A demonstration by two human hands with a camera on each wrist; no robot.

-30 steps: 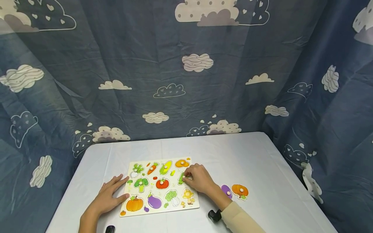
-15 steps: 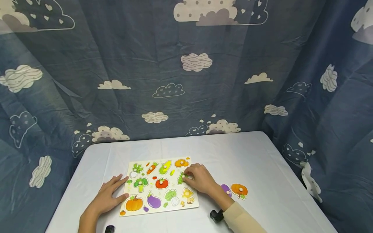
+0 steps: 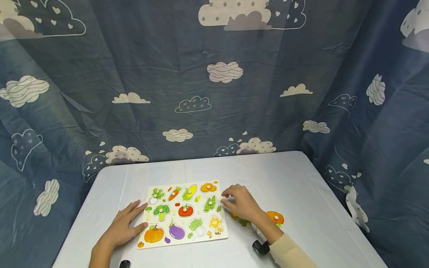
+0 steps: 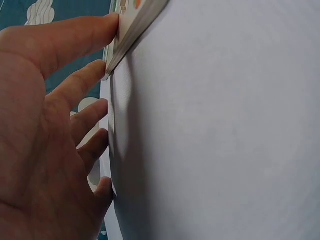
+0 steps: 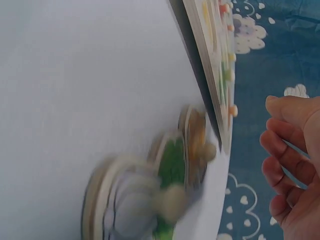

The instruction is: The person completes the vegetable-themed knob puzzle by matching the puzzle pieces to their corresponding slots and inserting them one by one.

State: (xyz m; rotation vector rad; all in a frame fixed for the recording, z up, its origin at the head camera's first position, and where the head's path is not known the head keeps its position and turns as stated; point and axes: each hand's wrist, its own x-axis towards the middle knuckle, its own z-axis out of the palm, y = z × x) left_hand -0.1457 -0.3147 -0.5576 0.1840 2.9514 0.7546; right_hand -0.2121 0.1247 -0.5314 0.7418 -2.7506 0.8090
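Observation:
A wooden vegetable puzzle board (image 3: 225, 231) lies on the table. My left hand (image 3: 122, 225) touches its left edge, fingers spread, with thumb and index fingertip at the rim in the left wrist view. Just off the board's right edge, my right hand (image 3: 242, 203) hovers with loosely bent fingers and nothing in them. The green pea pod piece (image 3: 209, 204) sits in its slot near those fingertips. Knobbed pieces also fill the upper two rows, among them a tomato piece (image 3: 186, 211). The bottom row shows knobless pictures, including a purple eggplant picture (image 3: 176, 230).
Loose knobbed pieces lie right of the board, partly under my right forearm: an orange pumpkin piece (image 3: 275, 216) and a white-and-green bok choy piece (image 3: 250, 227). A mushroom piece (image 5: 195, 137) is near the board's edge. A blue cloud-print curtain (image 3: 187, 85) hangs behind the white table (image 3: 268, 175).
My right hand has let go of the pea pod piece and moved right, off the board. Its forearm now covers the loose eggplant piece. The left hand has stayed still.

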